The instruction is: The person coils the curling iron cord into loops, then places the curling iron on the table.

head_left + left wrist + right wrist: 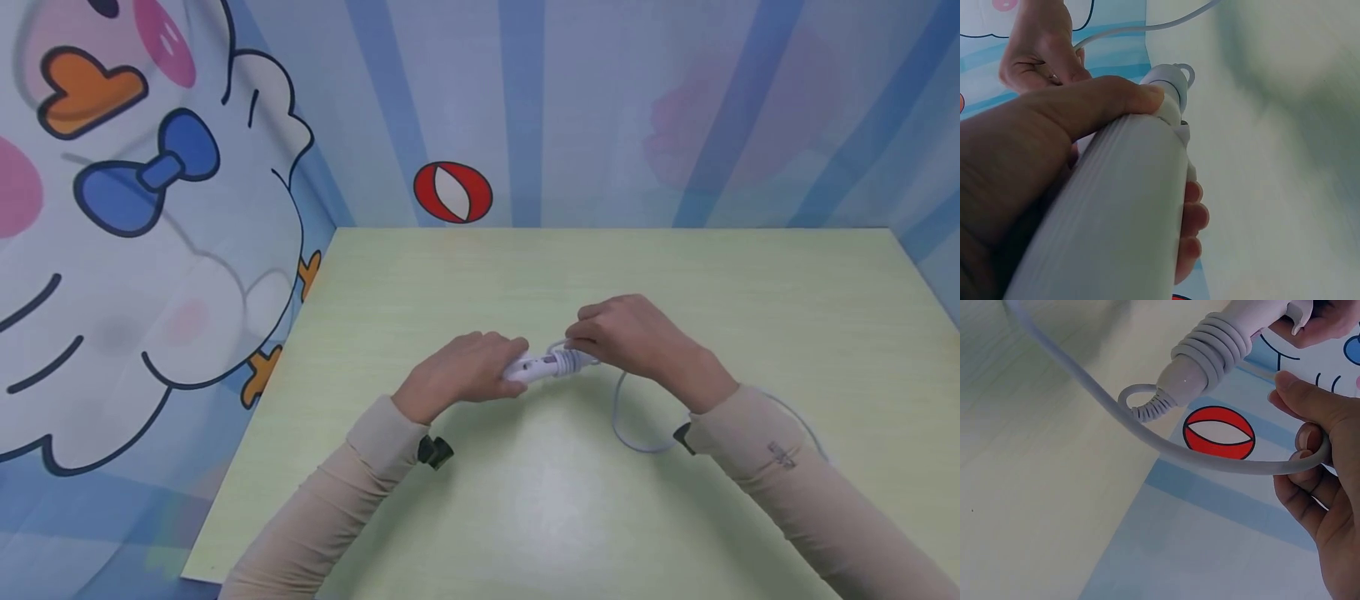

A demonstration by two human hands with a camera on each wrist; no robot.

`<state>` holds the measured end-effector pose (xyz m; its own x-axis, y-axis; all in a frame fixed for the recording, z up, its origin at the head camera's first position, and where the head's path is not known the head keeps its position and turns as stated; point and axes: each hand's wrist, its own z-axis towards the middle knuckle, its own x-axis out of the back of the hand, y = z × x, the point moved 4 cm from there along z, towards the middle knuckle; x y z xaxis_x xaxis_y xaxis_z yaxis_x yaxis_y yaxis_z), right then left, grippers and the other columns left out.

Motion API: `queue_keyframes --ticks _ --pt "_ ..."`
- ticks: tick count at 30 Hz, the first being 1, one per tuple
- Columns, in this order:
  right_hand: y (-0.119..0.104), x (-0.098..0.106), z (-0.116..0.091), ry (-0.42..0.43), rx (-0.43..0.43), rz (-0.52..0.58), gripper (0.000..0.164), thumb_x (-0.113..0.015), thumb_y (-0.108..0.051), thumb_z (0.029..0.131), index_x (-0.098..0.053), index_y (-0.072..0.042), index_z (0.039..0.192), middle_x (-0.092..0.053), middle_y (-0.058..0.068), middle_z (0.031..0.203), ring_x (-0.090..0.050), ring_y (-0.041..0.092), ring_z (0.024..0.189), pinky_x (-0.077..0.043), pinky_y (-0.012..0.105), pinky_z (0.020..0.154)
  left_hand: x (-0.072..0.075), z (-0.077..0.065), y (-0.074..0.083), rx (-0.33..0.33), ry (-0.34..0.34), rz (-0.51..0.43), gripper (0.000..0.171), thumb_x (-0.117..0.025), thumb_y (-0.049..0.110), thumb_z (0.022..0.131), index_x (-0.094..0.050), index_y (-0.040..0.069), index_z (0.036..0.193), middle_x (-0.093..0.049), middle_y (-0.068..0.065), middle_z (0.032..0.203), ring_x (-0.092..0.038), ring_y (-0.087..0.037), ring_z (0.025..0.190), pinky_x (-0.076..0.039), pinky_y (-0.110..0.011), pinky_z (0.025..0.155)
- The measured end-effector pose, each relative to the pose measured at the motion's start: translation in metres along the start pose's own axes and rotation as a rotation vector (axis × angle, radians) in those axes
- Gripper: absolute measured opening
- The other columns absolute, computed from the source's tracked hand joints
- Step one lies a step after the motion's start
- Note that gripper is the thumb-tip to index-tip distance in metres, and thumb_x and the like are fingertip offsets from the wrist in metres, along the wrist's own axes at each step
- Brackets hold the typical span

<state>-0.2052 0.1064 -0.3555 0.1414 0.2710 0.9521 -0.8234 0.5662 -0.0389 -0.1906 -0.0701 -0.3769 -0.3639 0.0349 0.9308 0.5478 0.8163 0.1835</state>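
Note:
My left hand grips a white corded handheld appliance with a rounded, tube-like body, held above the table. In the left wrist view its thumb lies along the white body and its fingers wrap beneath. Several turns of white cord are wound around the appliance's end, beside a ribbed cord sleeve. My right hand, close to that end, holds the cord with curled fingers. From there, the loose length loops down and off to the right.
A pale green-yellow table lies under both hands. Behind it stands a blue striped backdrop with a printed red ball. A large printed cartoon bird covers the left side. The loose cord runs past the right sleeve.

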Motion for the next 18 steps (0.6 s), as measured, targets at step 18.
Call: queue_keyframes --ticks 18 --pt "-0.0019 0.0003 0.0073 0.004 -0.053 -0.013 0.005 -0.071 -0.02 0.081 -0.07 -0.017 0.076 -0.053 -0.008 0.063 -0.042 0.006 0.048 -0.039 0.027 0.049 -0.0016 0.0024 0.0097 0.013 -0.016 0.108 0.036 -0.062 0.036 0.086 -0.05 0.014 0.111 -0.055 0.001 0.088 -0.053 -0.013 0.069 -0.042 -0.025 0.057"
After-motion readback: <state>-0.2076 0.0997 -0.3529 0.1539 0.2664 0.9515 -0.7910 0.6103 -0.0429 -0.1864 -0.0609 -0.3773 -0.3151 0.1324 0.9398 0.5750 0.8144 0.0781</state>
